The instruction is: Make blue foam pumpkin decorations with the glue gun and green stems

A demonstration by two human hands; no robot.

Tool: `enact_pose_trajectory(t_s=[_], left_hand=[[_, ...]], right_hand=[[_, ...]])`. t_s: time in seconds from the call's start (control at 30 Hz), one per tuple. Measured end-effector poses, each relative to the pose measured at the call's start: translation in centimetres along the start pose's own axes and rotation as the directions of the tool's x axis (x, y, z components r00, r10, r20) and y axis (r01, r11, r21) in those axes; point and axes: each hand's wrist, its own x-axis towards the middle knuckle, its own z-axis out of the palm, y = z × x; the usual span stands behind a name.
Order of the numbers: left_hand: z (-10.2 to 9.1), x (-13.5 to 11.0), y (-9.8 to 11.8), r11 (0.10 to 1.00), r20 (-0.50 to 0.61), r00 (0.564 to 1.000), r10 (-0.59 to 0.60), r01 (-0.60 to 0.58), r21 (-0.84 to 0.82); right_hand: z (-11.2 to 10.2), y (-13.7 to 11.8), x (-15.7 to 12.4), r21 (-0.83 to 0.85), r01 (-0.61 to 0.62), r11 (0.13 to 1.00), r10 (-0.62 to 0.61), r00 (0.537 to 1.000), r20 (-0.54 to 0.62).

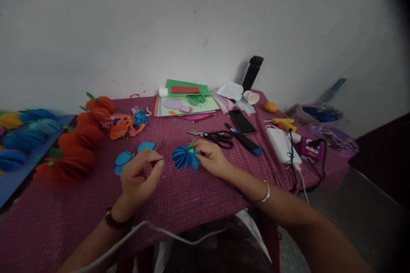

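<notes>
At the far left, a cluster of yellow, blue and teal folded-paper pumpkin shapes (25, 140) is sitting on a flat blue sheet (13, 181), and beside it a row of orange folded-paper pumpkin shapes with green tops (81, 136) is standing on the red checked tablecloth (188, 196); all of these are looking finished to me. Next, a heap of mostly orange and blue paper scraps (120, 128) is lying behind some loose, rounded blue paper pieces (123, 158), which are apparently remaining unused. The left hand (141, 177) is hovering near those pieces, thumb and forefinger curling together, though I can't tell whether they're holding anything. In the middle, the right hand (216, 160) is pinching the right side of a small blue fanned-paper ball with a green top (182, 157). Its folds are already spreading and its green is showing, so I'm judging it mostly made. Rightward, black-handled scissors (221, 137) are lying open, and a yellow glue gun (285, 124) is resting farther off.
</notes>
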Motion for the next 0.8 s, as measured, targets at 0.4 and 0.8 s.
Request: enact_pose_trajectory(t_s=[0.4, 0.8], left_hand=[[1.3, 0.0, -0.2, 0.991, 0.172, 0.985, 0.02, -0.043, 0.128], [2.0, -0.3, -1.0, 0.979, 0.251, 0.964, -0.09, 0.038, 0.202]], right_hand=[[0.0, -0.2, -0.1, 0.029, 0.026, 0.999, -0.026, 1.0, 0.003], [0.2, -0.5, -0.5, -0.231, 0.141, 0.963, -0.123, 0.988, 0.089]])
